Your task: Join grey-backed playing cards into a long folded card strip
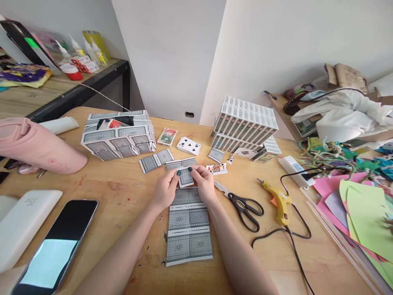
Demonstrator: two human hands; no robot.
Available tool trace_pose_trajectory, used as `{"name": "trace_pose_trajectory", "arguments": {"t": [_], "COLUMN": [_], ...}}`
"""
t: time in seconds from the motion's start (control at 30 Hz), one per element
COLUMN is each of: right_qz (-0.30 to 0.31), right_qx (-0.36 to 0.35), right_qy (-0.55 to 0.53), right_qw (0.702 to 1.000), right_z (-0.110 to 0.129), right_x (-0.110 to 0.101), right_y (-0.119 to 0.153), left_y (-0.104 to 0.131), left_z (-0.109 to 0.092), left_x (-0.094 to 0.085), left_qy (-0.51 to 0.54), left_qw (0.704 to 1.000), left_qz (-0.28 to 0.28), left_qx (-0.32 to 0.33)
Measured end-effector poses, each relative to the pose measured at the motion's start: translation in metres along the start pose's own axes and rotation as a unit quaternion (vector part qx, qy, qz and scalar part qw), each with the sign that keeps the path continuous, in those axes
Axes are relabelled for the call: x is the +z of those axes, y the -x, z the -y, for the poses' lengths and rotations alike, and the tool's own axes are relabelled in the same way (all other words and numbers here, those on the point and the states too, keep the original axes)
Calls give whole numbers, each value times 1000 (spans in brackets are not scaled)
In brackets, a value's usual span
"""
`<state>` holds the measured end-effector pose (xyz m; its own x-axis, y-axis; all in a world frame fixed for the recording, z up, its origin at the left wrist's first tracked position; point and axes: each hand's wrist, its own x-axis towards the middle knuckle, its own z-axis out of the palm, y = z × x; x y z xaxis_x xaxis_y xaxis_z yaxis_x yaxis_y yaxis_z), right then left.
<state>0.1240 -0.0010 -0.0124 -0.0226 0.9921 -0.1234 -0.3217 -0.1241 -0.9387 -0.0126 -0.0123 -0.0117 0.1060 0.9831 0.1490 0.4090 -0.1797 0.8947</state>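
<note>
Between the fingertips of my left hand and my right hand is a grey-backed playing card, pinched at its two upper edges. Just below it lies a panel of joined playing cards, backs up, flat on the table. Beyond my fingers rests another joined strip of cards, partly covered by the held card. A folded pair of cards lies to the left of that strip. Right of my right hand are black-handled scissors, blades slightly apart, and a cut face card.
A box built of cards stands at the back left, card packs are stacked at the back right. A yellow glue gun with its cord lies right, near a power strip. A phone and a pink case are left.
</note>
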Motion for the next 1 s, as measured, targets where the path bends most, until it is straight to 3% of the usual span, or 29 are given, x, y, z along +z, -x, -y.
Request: {"name": "trace_pose_trajectory", "arguments": {"t": [0.33, 0.5, 0.6, 0.83, 1.0], "right_qz": [-42, 31, 58, -12, -57], "right_qx": [-33, 1, 8, -140, -178], "right_qy": [69, 37, 86, 244, 285], "right_qw": [996, 999, 995, 960, 940], "right_z": [-3, -4, -6, -2, 0], "right_x": [-1, -4, -4, 3, 5], "right_y": [-3, -3, -3, 2, 5], "left_y": [1, 1, 1, 1, 2], "left_z": [1, -1, -3, -2, 2], "left_x": [1, 0, 0, 1, 4], "left_qy": [-30, -36, -40, -66, -71], "left_qw": [999, 999, 998, 997, 997], "left_qz": [4, -27, -42, -27, -14], "left_qx": [32, 17, 5, 31, 38]}}
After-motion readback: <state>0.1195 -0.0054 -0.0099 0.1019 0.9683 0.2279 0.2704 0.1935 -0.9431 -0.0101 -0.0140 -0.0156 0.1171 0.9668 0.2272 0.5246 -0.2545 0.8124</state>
